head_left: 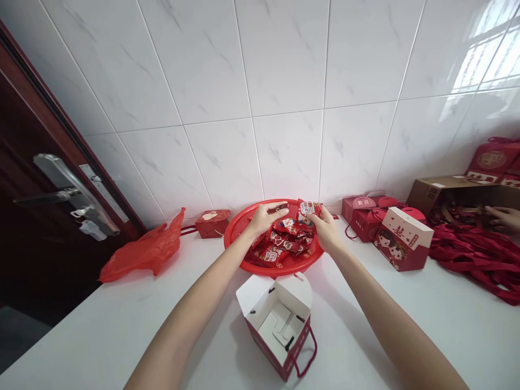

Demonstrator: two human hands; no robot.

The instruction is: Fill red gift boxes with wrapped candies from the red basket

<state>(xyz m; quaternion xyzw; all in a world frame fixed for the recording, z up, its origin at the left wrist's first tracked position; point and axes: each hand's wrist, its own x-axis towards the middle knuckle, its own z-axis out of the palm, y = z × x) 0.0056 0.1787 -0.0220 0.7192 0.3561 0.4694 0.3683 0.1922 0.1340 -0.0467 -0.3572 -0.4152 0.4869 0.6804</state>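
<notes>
Over the red plastic basket (233, 244), my left hand (264, 218) has its fingers closed around a small dark red wrapped candy (281, 207), partly hidden by the fingers. My right hand (326, 230) pinches a red printed candy packet (311, 208) at the basket's right side. Below both hands, several red wrapped candies (284, 244) fill the basket. An open gift box (260, 330) stands in front of it, dark red outside and white inside. Its flaps are up, nothing lies in it, and a red cord handle (313, 352) hangs at its right.
A red plastic bag (146, 249) and a small red box (212, 223) lie to the left. Closed gift boxes (402, 238) stand right, beside dark red ribbons (475, 254) and a cardboard carton (422, 197). Another person's hand (504, 218) reaches into the carton. A tiled wall (284, 146) stands behind.
</notes>
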